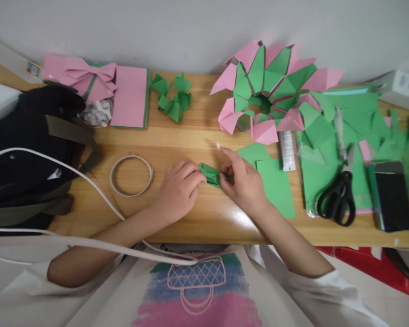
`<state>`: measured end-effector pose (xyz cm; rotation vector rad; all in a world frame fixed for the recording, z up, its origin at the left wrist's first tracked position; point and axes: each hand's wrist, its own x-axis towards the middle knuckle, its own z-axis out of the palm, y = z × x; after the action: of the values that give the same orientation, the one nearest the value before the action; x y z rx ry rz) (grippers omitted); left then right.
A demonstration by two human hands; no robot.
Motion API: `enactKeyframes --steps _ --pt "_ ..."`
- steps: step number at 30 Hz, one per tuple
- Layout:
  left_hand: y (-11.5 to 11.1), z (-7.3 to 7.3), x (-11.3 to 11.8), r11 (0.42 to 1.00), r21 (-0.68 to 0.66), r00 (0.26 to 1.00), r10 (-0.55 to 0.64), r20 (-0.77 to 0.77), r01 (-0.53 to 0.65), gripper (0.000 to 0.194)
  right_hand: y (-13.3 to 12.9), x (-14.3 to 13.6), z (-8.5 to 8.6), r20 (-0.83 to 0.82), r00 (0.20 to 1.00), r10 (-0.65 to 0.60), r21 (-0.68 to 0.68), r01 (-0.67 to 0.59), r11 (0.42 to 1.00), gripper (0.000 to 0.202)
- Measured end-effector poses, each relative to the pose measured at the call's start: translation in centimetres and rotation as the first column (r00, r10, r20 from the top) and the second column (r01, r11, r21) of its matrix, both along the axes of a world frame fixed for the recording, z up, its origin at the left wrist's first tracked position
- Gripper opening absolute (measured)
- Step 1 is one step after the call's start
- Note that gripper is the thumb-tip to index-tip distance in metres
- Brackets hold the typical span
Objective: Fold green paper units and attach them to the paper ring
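Between my two hands is a small folded piece of green paper (210, 175), close above the wooden table. My left hand (180, 190) pinches its left end between thumb and fingers. At the other end, my right hand (243, 181) grips it with thumb and bent fingers, while its index finger points up and away. Green paper sheets (276, 184) lie beside and partly behind my right hand. Several folded green paper pieces (174, 103) stand farther back. A large pink and green folded paper flower (264, 79) rests at the back right.
A tape roll (131, 176) lies left of my hands. To the right are a white glue tube (287, 151), black scissors (341, 195), a dark phone (392, 195) and green scraps. White cables (88, 179) cross near my left arm, by a black bag (30, 131). Pink paper (129, 96) sits back left.
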<state>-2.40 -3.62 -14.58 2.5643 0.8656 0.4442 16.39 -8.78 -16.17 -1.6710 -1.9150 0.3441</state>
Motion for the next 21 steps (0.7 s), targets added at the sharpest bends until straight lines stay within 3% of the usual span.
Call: enactKeyframes --steps 5,10,21 --pt "-0.2 -0.2 0.2 0.998 -0.063 0.999 0.017 0.034 -0.015 0.025 -0.1 0.0 -0.2 0.015 1.000 0.012 0.061 -0.013 0.998 0.054" --pt "-0.3 -0.2 0.3 0.994 -0.110 0.997 0.034 0.062 -0.027 0.021 -0.2 0.2 -0.2 -0.028 0.999 0.027 0.022 -0.026 0.999 0.056" --pt "-0.4 -0.4 0.0 1.000 -0.024 1.000 0.006 0.014 -0.006 0.021 -0.3 1.2 0.1 -0.207 0.973 0.101 -0.041 -0.112 0.993 0.059"
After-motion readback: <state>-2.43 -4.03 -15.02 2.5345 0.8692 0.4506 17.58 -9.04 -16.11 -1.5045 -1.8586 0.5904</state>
